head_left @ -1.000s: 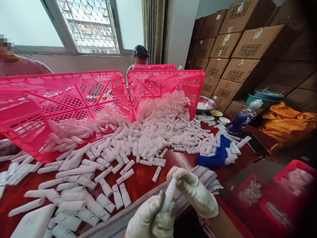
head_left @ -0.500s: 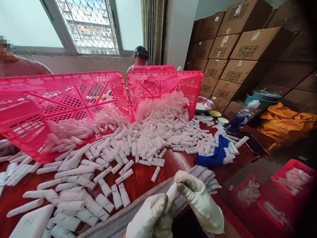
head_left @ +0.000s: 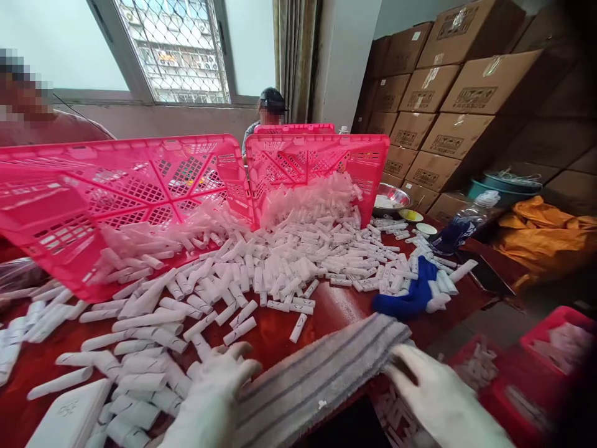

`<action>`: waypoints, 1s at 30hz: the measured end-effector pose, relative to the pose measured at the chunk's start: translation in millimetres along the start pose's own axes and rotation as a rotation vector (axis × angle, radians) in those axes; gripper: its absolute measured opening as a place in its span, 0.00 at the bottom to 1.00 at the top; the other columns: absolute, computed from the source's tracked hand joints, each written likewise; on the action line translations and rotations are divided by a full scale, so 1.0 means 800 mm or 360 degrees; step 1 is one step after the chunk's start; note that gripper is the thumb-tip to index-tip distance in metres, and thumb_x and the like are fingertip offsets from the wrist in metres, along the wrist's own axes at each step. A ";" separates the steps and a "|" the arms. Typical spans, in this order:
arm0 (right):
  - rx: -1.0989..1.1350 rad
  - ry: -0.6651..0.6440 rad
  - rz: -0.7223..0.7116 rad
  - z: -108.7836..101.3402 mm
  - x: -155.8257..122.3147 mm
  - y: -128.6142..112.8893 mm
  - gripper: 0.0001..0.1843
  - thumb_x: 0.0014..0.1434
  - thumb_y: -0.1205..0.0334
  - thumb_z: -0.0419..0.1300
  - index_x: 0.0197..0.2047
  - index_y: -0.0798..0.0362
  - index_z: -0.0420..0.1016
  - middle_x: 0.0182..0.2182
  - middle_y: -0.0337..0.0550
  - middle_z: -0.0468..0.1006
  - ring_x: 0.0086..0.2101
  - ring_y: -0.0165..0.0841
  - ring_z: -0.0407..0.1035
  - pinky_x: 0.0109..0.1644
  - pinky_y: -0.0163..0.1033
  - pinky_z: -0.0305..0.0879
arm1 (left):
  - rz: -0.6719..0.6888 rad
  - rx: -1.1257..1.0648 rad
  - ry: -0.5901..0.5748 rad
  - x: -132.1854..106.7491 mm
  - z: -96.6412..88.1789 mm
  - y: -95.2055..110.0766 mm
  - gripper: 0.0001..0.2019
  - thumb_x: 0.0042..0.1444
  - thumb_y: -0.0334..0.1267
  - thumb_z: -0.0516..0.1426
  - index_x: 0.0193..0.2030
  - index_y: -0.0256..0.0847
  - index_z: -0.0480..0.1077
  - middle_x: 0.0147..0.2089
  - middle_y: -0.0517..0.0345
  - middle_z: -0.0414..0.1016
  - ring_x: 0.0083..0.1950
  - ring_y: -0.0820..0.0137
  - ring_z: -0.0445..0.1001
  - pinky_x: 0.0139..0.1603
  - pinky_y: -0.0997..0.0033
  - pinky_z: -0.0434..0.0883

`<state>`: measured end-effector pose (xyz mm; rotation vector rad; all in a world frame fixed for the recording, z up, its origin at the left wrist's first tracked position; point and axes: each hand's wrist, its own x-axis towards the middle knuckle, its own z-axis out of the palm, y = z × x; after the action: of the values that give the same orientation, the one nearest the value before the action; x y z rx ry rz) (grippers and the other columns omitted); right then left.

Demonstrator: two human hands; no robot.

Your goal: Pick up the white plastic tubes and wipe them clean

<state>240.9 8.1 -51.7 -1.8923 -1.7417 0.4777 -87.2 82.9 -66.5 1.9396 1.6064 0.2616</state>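
My left hand (head_left: 217,386), in a white glove, is over the near edge of the pile of small white rolls (head_left: 140,379), which carry dark curved marks. Its fingers are spread, and the tips nearest the rolls are partly hidden. A grey striped towel (head_left: 321,373) lies along the table's front edge between my hands. My right hand (head_left: 438,392), also gloved, is by the towel's right end with a gap between thumb and fingers and nothing visible in it. Beneath that hand, below the table edge, lie more white rolls (head_left: 396,417).
Two pink baskets (head_left: 186,143) lie tipped over with rolls spilling out. A blue cloth (head_left: 405,295), a bottle (head_left: 461,224) and a metal bowl (head_left: 396,198) stand to the right. A white box (head_left: 69,414) is near left. Red bins (head_left: 550,336) sit lower right; two people are beyond.
My hands have moved apart: left toward the pile, right beyond the towel's end. The white roll held between them is no longer seen in either hand. The view has shifted slightly.
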 end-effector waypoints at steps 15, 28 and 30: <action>0.1381 -0.0263 -0.0071 0.121 0.075 -0.099 0.17 0.59 0.49 0.57 0.46 0.51 0.69 0.36 0.42 0.76 0.32 0.31 0.70 0.36 0.35 0.67 | -0.0081 -0.1801 0.0297 0.003 0.025 0.037 0.18 0.51 0.45 0.58 0.44 0.40 0.60 0.33 0.61 0.68 0.30 0.73 0.70 0.33 0.72 0.68; 0.1377 -0.0215 0.0054 0.070 0.075 -0.121 0.21 0.56 0.43 0.56 0.28 0.52 0.74 0.25 0.39 0.74 0.30 0.33 0.68 0.35 0.36 0.63 | -0.0270 -0.1568 0.0302 -0.029 0.076 0.077 0.22 0.51 0.52 0.59 0.47 0.40 0.68 0.33 0.57 0.76 0.34 0.68 0.73 0.36 0.71 0.69; 0.1439 -0.0263 0.0023 0.069 0.071 -0.122 0.20 0.56 0.43 0.57 0.35 0.52 0.77 0.31 0.43 0.78 0.35 0.36 0.70 0.41 0.38 0.65 | -0.0277 -0.1506 0.0313 -0.031 0.076 0.081 0.22 0.51 0.52 0.58 0.48 0.39 0.69 0.44 0.52 0.77 0.45 0.62 0.74 0.47 0.67 0.68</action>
<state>136.5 75.4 -33.6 -1.2246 -1.2537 1.2075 -8.9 34.0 -73.5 1.0620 1.3701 0.9617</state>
